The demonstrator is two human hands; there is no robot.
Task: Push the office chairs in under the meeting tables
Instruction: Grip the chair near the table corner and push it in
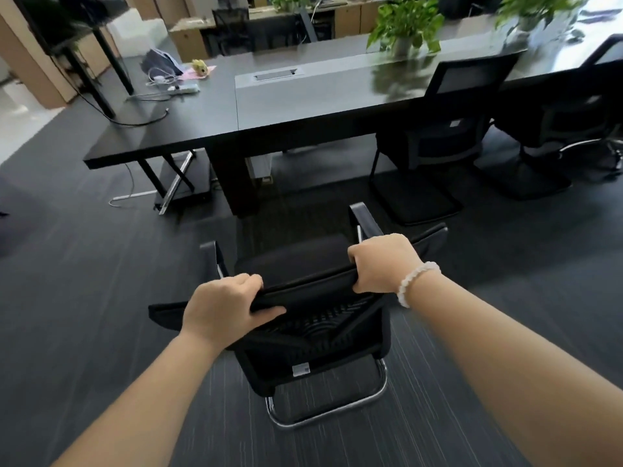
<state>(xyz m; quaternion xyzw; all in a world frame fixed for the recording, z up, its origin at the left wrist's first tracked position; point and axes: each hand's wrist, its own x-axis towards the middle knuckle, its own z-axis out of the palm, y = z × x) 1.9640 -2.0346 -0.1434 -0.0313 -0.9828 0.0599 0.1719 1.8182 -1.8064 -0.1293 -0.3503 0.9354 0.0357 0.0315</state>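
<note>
Before table (303,106), chair (303,332) faces it

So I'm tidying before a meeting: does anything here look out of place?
Yes: the chair gripped by the left hand and right hand stands skewed, clear of the table; loose cables sprawl on its far end.

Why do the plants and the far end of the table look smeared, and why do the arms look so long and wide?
Head view: the plant and the far end of the table are motion-blurred, while the left hand, right hand and the chair they grip stay fairly sharp; the wide-angle lens stretches the forearms toward the corners; window light glares off the tabletop at upper right.
</note>
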